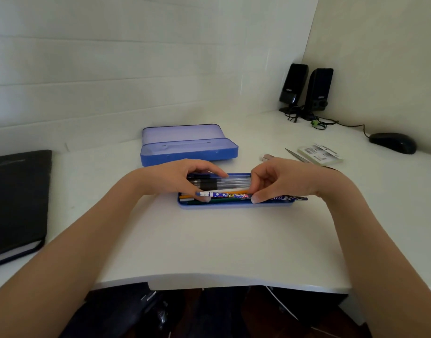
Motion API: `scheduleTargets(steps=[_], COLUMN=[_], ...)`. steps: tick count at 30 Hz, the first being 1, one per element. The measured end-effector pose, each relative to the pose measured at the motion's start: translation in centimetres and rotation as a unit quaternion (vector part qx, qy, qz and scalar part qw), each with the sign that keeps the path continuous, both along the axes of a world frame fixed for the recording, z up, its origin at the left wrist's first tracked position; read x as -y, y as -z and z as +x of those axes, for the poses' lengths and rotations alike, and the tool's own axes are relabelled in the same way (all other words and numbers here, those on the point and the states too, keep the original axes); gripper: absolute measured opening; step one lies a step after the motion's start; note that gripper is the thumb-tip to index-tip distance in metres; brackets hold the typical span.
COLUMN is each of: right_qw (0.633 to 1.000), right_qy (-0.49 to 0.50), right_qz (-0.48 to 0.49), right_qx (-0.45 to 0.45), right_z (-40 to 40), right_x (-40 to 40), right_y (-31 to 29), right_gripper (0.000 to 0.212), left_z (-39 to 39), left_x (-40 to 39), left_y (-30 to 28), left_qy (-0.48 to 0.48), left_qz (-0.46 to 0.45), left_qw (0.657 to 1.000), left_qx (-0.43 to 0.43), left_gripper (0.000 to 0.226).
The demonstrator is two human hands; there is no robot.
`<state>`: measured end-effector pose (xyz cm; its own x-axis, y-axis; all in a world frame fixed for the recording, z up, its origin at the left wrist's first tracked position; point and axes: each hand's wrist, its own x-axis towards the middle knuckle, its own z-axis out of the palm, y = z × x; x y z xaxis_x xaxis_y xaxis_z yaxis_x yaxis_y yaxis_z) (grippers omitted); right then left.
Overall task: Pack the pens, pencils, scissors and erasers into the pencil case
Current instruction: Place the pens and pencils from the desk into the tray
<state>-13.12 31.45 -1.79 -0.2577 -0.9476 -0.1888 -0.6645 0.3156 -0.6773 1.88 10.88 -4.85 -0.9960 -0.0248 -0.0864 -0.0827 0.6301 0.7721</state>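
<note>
Blue tray (pixel 234 206) nearest, long axis left-right, pens and pencils lying along it. Patterned pencil (pixel 234 195) is pinched at both ends: left hand (pixel 175 178) at the eraser end, right hand (pixel 280 179) mid-shaft; tip overhangs the right rim (likely too long). Open pencil case (pixel 189 148) behind; scissors (pixel 297 156) far right, nearer the right hand.
</note>
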Motion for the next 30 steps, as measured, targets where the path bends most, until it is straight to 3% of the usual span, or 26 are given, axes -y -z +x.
scheduleTargets(steps=[6, 17, 25, 30], right_qw=[0.998, 0.998, 0.993, 0.994], right_qy=[0.001, -0.016, 0.000, -0.003], right_qz=[0.029, -0.045, -0.096, -0.077], right_qx=[-0.047, -0.049, -0.062, -0.074], right_z=[0.0, 1.2, 0.7, 0.7], right_x=[0.0, 1.6, 1.9, 2.1], right_y=[0.3, 1.6, 2.0, 2.3], right_gripper=[0.010, 0.019, 0.015, 0.013], left_z=[0.0, -0.1, -0.1, -0.4], left_x=[0.2, -0.1, -0.3, 0.3], left_y=[0.1, 0.0, 0.0, 0.5], left_qy=[-0.003, -0.012, -0.048, -0.052], left_qz=[-0.002, -0.006, 0.066, 0.077], left_qw=[1.000, 1.000, 0.996, 0.995], left_qx=[0.004, 0.006, -0.030, -0.048], left_gripper=[0.051, 0.051, 0.032, 0.037])
